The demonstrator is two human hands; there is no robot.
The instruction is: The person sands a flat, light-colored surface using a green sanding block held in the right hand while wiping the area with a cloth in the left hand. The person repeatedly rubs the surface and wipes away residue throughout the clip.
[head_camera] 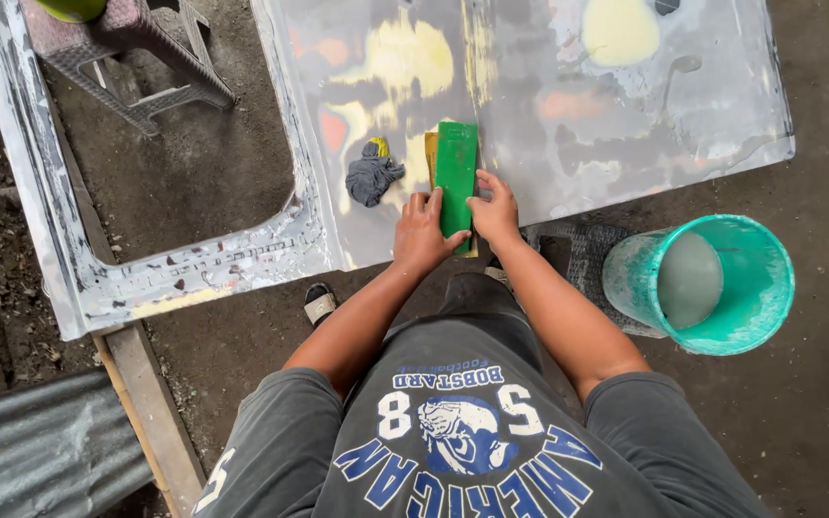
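Two bare hands press a long green rectangular sanding block (456, 177) flat on a grey, primer-patched metal car panel (549, 105). Left hand (421, 233) lies along the block's near left edge, fingers together; right hand (494, 213) grips its right edge, fingers curled. Just left lies a crumpled dark grey rag (371, 176). A teal plastic bucket (712, 284) stands on the ground, well right.

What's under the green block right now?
Under the green block, a strip of yellowish sheet peeks out along its left edge, lying on the grey panel. Both hands, left and right, press its near end; the rest underneath is covered.
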